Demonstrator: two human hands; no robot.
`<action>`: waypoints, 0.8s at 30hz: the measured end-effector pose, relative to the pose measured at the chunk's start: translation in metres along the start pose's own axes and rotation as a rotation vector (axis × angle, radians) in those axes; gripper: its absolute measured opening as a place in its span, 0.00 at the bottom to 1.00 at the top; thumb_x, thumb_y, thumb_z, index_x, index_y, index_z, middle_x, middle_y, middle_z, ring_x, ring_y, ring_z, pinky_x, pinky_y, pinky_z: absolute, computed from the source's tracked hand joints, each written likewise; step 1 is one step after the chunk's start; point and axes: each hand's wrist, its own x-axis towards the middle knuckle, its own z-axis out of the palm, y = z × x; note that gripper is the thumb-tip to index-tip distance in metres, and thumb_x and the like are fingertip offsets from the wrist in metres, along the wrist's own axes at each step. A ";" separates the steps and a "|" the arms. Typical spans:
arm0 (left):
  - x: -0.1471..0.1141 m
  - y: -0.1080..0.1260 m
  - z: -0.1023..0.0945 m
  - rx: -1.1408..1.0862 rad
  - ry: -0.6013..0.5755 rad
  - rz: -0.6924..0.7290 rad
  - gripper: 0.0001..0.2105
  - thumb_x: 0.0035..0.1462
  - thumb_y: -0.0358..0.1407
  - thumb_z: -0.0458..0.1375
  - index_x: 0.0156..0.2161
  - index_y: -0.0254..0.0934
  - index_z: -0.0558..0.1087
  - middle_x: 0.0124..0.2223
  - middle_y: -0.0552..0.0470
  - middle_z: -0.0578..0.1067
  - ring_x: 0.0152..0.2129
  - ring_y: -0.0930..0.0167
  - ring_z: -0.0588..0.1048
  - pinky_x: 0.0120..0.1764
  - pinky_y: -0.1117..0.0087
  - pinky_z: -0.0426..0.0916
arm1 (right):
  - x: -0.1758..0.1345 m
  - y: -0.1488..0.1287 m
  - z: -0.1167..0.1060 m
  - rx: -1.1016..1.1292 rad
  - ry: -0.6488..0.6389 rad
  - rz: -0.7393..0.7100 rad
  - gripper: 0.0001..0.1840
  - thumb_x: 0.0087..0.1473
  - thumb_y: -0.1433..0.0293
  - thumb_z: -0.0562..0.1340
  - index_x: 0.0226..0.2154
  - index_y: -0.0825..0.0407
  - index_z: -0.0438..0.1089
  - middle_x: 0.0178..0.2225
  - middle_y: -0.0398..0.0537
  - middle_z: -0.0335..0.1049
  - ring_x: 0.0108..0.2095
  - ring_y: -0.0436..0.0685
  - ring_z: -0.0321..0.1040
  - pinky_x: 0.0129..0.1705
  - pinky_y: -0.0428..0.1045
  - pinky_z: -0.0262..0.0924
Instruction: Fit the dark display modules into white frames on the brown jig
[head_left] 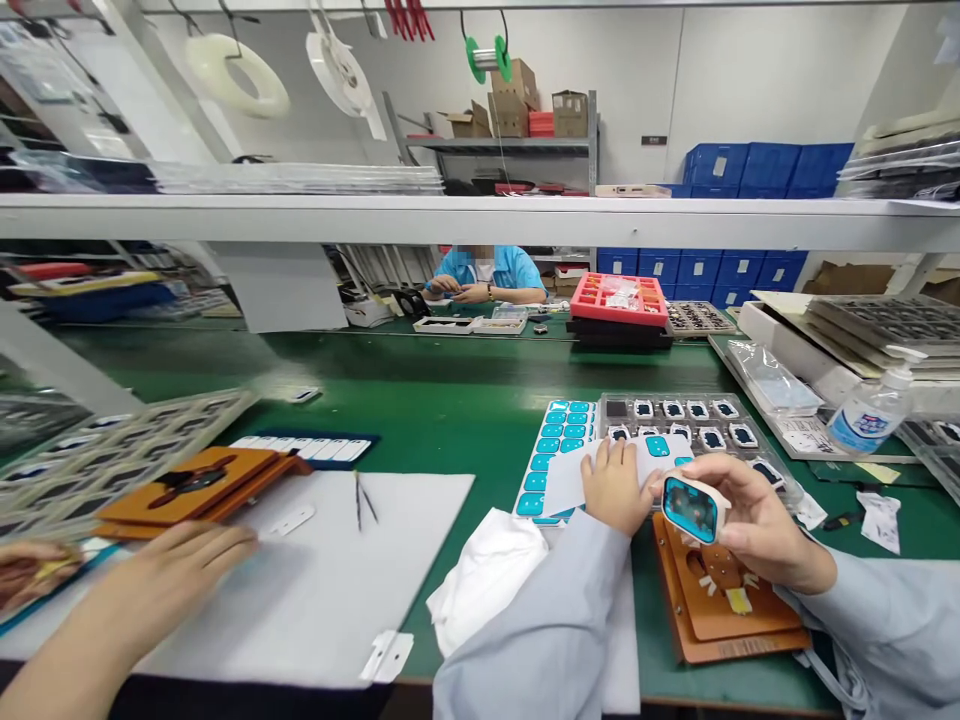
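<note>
My right hand [769, 525] grips a small white smartwatch case [694, 508] by its edges, with a blue-green film on its face turned toward me. My left hand [619, 485] lies with fingers spread on a white backing sheet [566, 485] bearing blue films. Below that sheet is a larger sheet of blue film stickers [551, 440]. Under my right hand is an orange-brown fixture [727, 610] with a yellow tab. Behind my hands stands a clear tray [712, 410] of several watch cases.
A co-worker's hands [161, 590] are at the left, near another orange fixture [195, 485] and tweezers [364, 500]. A white cloth [487, 570] lies beside my left sleeve. A pump bottle [870, 410] stands at right. A shelf beam [480, 220] crosses ahead; another person [487, 275] sits beyond.
</note>
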 end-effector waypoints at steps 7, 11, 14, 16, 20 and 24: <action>-0.001 0.003 0.002 -0.022 0.023 -0.052 0.21 0.61 0.41 0.53 0.58 0.38 0.68 0.63 0.42 0.68 0.63 0.54 0.61 0.59 0.44 0.57 | 0.020 0.011 -0.021 -0.586 -0.029 -0.167 0.19 0.58 0.62 0.65 0.52 0.41 0.69 0.47 0.49 0.76 0.44 0.59 0.73 0.45 0.54 0.69; 0.000 0.003 0.003 -0.038 0.046 -0.051 0.24 0.61 0.46 0.56 0.58 0.36 0.67 0.61 0.40 0.69 0.62 0.53 0.60 0.58 0.45 0.59 | 0.062 0.028 -0.061 -1.426 -0.052 -0.132 0.18 0.56 0.68 0.63 0.50 0.51 0.72 0.49 0.55 0.75 0.48 0.66 0.66 0.52 0.60 0.62; 0.001 0.001 0.004 -0.046 0.058 -0.042 0.24 0.61 0.48 0.56 0.57 0.35 0.68 0.60 0.40 0.71 0.62 0.53 0.61 0.58 0.45 0.58 | 0.092 0.048 -0.083 -1.535 -0.083 -0.045 0.20 0.52 0.73 0.63 0.50 0.55 0.73 0.48 0.58 0.76 0.46 0.69 0.65 0.49 0.61 0.63; 0.002 0.000 0.005 -0.048 0.060 -0.036 0.24 0.60 0.48 0.57 0.57 0.35 0.68 0.59 0.40 0.71 0.61 0.53 0.61 0.58 0.45 0.58 | 0.109 0.062 -0.090 -1.579 -0.102 0.013 0.23 0.51 0.73 0.65 0.51 0.57 0.72 0.45 0.58 0.77 0.45 0.69 0.66 0.47 0.59 0.64; 0.002 -0.002 0.006 -0.044 0.068 -0.034 0.25 0.61 0.48 0.57 0.57 0.35 0.68 0.60 0.40 0.71 0.61 0.54 0.62 0.57 0.45 0.59 | 0.135 0.085 -0.092 -1.626 -0.128 0.092 0.24 0.54 0.71 0.65 0.54 0.55 0.70 0.46 0.57 0.78 0.47 0.68 0.67 0.45 0.57 0.66; 0.002 -0.003 0.006 -0.039 0.078 -0.037 0.25 0.60 0.48 0.57 0.57 0.35 0.68 0.59 0.39 0.71 0.61 0.53 0.62 0.57 0.45 0.59 | 0.137 0.081 -0.095 -1.624 -0.128 0.098 0.22 0.55 0.70 0.64 0.54 0.51 0.70 0.56 0.54 0.71 0.51 0.66 0.67 0.48 0.57 0.66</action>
